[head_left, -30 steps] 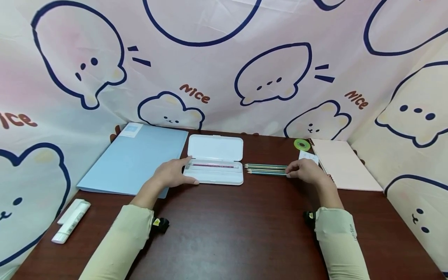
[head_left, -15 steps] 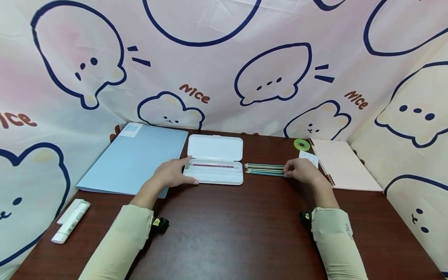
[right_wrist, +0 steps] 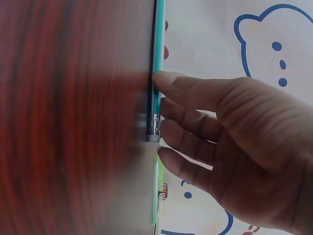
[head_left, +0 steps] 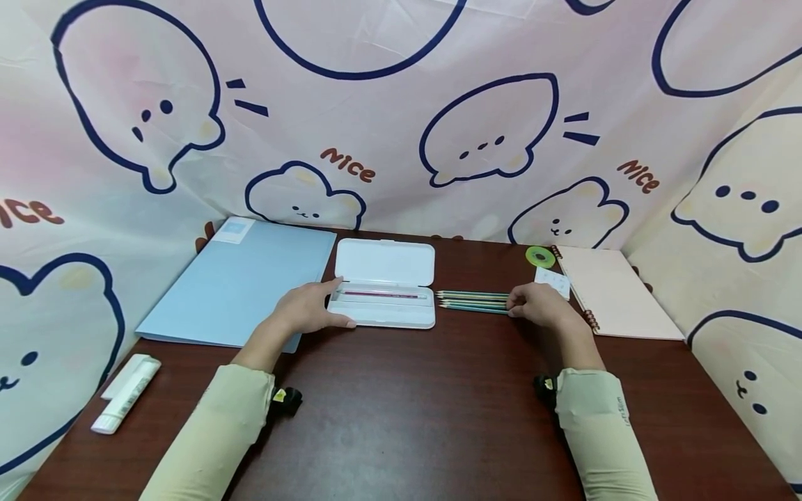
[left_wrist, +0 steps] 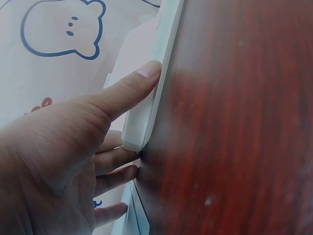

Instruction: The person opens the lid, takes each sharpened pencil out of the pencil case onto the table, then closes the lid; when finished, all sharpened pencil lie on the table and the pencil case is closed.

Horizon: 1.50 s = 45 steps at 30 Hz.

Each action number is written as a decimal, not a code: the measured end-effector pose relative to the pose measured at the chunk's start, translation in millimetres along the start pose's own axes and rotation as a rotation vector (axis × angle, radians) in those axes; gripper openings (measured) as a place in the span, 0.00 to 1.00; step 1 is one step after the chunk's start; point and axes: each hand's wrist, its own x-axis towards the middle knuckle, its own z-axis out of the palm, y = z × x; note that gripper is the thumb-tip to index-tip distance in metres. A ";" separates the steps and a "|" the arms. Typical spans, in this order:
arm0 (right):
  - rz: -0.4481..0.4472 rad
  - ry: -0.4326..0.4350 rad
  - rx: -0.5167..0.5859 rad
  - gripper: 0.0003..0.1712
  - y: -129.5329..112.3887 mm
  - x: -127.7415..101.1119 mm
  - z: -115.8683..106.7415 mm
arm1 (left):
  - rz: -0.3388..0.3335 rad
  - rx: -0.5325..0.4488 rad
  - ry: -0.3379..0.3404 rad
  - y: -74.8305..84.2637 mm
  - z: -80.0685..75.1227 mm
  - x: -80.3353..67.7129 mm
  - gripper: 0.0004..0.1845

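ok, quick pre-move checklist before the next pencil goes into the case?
1. Pencil case lid open: ok, it lies flat behind the tray.
2. Case steadied: ok, left hand holds its left end, thumb on the near edge.
3. Room in the tray: ok, only one pink pencil lies in it.
4. Grip on the loose pencils: cannot tell, right hand has fingertips at their eraser ends, but no closed pinch shows.
5. Pencils aligned: ok, they lie side by side on the table, tips toward the case.
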 end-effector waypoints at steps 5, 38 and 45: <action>0.021 -0.004 -0.003 0.04 2.2 -1.0 -1.9 | 0.001 -0.003 0.000 -0.3 0.0 0.3 0.56; -0.304 -0.132 0.046 0.15 -161.5 51.2 42.9 | -0.015 -0.013 0.016 -2.1 5.2 -2.2 0.56; -0.280 -0.160 0.025 0.14 -161.5 56.1 46.8 | -0.006 -0.002 0.022 -2.0 4.0 0.9 0.57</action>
